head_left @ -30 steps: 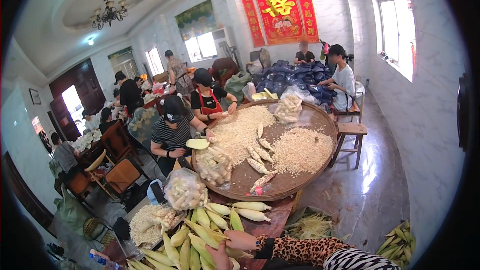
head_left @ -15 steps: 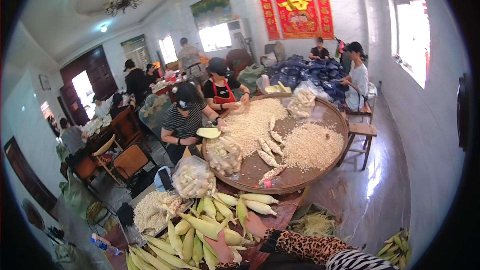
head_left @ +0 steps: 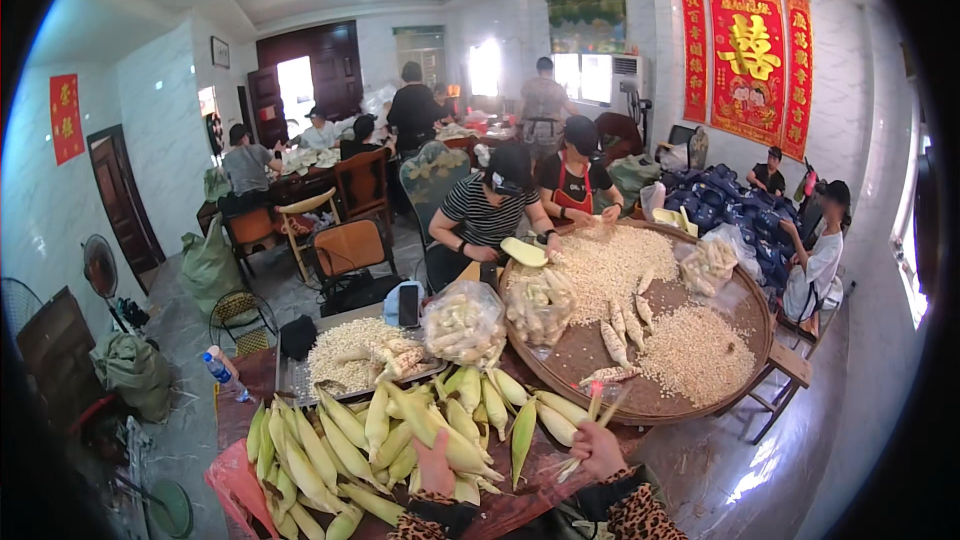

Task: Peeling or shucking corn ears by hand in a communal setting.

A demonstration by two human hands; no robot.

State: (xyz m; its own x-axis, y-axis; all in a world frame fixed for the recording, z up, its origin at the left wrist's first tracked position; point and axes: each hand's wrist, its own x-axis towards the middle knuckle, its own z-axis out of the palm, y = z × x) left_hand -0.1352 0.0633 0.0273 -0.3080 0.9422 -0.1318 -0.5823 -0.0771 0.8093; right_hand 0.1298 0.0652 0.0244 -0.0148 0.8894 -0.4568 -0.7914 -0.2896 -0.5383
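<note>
A pile of corn ears in green-yellow husks (head_left: 330,450) covers the near table. My left hand (head_left: 435,465) is closed around one large husked ear of corn (head_left: 430,420) at the pile's right side. To its right my right hand (head_left: 600,450) is raised near the basket rim, its fingers closed on thin pale strips (head_left: 566,470) that look like husk. Between my hands lies a greener husked ear (head_left: 522,440). Beyond, the big round woven basket (head_left: 560,380) bears loose kernels (head_left: 700,360), several bare ears and bagged corn (head_left: 540,305).
A metal tray of kernels (head_left: 345,360), a phone (head_left: 409,304) and a bag of peeled corn (head_left: 465,325) lie behind the pile. A water bottle (head_left: 226,375) stands left. Two people work at the basket's far side; others sit farther back. A wooden stool (head_left: 790,365) stands right.
My view has swung left. My right hand has come away from the corn pile and moved right, now with thin strips in it. My left hand remains on the large ear.
</note>
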